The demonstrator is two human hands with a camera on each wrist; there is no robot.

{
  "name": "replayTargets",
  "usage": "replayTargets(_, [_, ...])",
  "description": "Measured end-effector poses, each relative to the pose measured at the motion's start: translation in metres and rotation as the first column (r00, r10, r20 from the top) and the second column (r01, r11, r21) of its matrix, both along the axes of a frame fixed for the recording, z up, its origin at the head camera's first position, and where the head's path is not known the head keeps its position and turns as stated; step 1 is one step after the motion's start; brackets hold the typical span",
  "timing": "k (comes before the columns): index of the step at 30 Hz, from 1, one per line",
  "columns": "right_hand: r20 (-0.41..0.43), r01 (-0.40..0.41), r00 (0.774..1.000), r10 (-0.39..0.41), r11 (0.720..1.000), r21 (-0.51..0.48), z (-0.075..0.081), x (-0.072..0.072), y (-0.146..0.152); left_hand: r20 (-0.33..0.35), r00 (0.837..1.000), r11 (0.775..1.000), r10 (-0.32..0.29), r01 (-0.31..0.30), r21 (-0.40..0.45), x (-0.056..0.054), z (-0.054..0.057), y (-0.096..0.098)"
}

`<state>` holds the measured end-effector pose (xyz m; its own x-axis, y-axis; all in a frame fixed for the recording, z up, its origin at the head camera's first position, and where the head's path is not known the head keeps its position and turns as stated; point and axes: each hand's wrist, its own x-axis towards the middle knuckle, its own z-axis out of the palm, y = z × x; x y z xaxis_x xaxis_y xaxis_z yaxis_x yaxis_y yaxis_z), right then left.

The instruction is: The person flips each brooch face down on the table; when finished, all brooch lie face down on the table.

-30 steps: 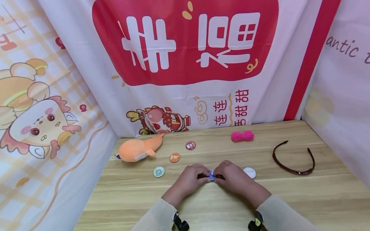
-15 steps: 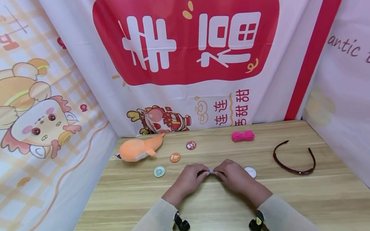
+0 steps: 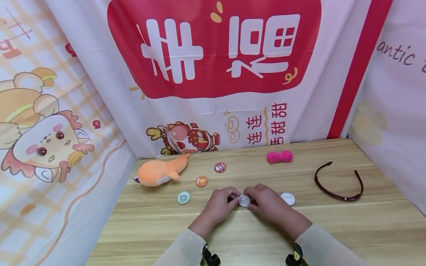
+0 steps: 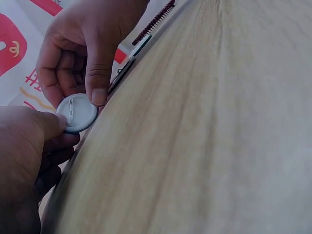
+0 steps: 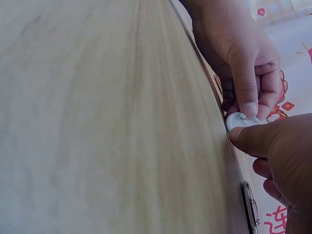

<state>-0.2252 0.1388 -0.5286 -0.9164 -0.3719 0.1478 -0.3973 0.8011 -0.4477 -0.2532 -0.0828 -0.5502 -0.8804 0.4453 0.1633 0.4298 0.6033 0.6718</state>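
Between both hands is a round pin badge point(image 3: 244, 201), its white back with the metal safety pin facing up in the left wrist view. My left hand point(image 3: 218, 205) pinches its left edge between thumb and fingers. On the opposite edge, my right hand point(image 3: 268, 201) pinches it too, the thumb point(image 4: 99, 83) lying at the rim. The badge is held close over the wooden table. A second badge point(image 3: 288, 199) lies white side up just beyond my right hand.
Left of the hands lie a green badge point(image 3: 183, 197), an orange badge point(image 3: 201, 181) and a dark red badge point(image 3: 220, 167). An orange plush toy point(image 3: 158, 173) rests at the back left. Pink yarn point(image 3: 279, 157) and a dark beaded headband point(image 3: 338, 198) lie to the right.
The badge between my hands showed its blue face, then stood edge-on, and now has its white back up. Both hands stay in nearly the same place.
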Motion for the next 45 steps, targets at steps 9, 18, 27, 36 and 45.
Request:
replayTargets(9, [-0.051,-0.020,0.998,0.021,1.000,0.018,-0.0040,-0.0015,-0.0006,-0.011,1.000,1.000,-0.010,0.010,0.009,0.0002,0.0002,-0.0004])
replayTargets(18, [-0.054,-0.051,0.997,0.053,0.998,0.043,-0.0072,-0.0026,0.0012,-0.064,0.996,0.995,-0.070,0.065,-0.069,0.0001,-0.0021,-0.0043])
replayTargets(27, [-0.016,-0.074,0.997,0.075,0.997,0.020,-0.0071,-0.0063,0.0040,-0.075,0.994,0.994,-0.078,0.072,-0.078,-0.0012,-0.0038,-0.0058])
replayTargets(36, [-0.035,-0.100,0.994,0.101,0.995,0.022,-0.0076,-0.0068,0.0065,-0.118,0.988,0.989,-0.100,0.085,-0.119,-0.0025,-0.0045,-0.0054])
replayTargets(45, [-0.073,-0.145,0.986,0.150,0.987,0.071,-0.0080,-0.0077,0.0073,-0.128,0.984,0.981,-0.126,0.104,-0.163,-0.0025,-0.0010,-0.0053])
